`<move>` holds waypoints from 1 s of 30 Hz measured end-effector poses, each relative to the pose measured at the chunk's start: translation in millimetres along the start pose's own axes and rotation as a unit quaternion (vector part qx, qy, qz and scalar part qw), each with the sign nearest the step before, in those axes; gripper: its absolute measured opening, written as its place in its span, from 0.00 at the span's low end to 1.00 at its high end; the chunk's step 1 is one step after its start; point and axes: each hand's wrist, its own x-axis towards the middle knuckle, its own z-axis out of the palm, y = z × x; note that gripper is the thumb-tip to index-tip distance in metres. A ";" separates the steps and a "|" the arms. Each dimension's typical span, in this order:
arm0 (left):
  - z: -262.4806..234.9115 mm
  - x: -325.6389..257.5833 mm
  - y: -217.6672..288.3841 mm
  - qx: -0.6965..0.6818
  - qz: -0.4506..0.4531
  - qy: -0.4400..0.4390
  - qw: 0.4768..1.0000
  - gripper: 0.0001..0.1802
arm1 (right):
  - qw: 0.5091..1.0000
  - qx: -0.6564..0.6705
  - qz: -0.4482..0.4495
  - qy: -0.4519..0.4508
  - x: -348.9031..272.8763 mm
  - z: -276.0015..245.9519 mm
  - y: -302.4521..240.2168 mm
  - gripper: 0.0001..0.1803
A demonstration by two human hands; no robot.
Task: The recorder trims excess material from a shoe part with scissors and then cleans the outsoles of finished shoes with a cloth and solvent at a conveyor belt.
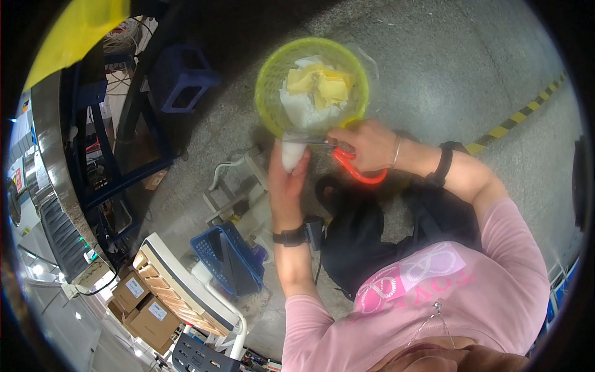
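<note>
The person's two hands are near each other, and each one is closed on something. The left hand (pixel 286 186) has its fingers and thumb around a small white, soft-looking piece (pixel 293 156), which points up between them, just below the near rim of the basket. The right hand (pixel 370 146) is gripping a pair of metal scissors with a red looped handle (pixel 350 169); the blades lie across the top of the white piece, but I cannot tell whether they are apart or together.

The white piece seems to me light and easy to bend, perhaps paper or thin plastic, so I think a gentle hold low on its sides is enough, with fingertips well under the blades. Squeezed hard, it would probably crumple rather than break. The scissors look stiff and somewhat heavier, and are best taken by the loops.

Right beyond the hands is a round lime-yellow plastic basket (pixel 263 93) with openwork walls, where crumpled yellow sheets (pixel 328 87) lie upon white scraps (pixel 297 108). Farther to the left, a dark blue plastic stool (pixel 183 77) stands on the grey speckled floor (pixel 434 56).
</note>
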 end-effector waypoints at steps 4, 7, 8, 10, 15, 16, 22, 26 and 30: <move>7.8 -2.5 -1.6 0.047 0.027 0.103 0.993 0.21 | 1.000 -0.012 0.016 -0.010 -0.7 9.6 11.4 0.21; 20.6 -3.9 -5.0 0.101 0.047 0.171 0.979 0.22 | 0.999 0.036 0.007 0.027 1.6 6.2 11.5 0.27; 23.5 -5.0 -5.5 0.134 0.054 0.195 0.970 0.23 | 0.999 0.037 0.007 0.026 1.9 3.9 9.2 0.27; 8.1 -5.0 -3.5 0.142 0.045 0.166 0.975 0.23 | 1.000 0.024 0.013 0.008 2.7 -2.3 2.8 0.33; 5.8 -4.6 -1.7 0.186 0.032 0.124 0.974 0.25 | 0.999 0.017 0.025 0.010 2.8 -8.0 -2.4 0.31; 7.6 -3.5 -2.4 0.185 0.033 0.130 0.974 0.25 | 0.999 0.013 0.037 0.002 2.7 -8.5 -2.1 0.31; 2.4 2.1 -3.2 0.199 0.042 0.109 0.973 0.25 | 0.999 -0.031 0.039 0.001 1.9 -1.0 7.4 0.23; 2.6 2.8 -3.7 0.186 0.050 0.108 0.975 0.25 | 0.999 -0.032 0.037 -0.012 2.5 -0.6 9.9 0.24; 8.4 1.8 -5.0 0.172 0.076 0.149 0.971 0.24 | 0.999 -0.037 0.026 -0.009 1.3 8.0 19.6 0.20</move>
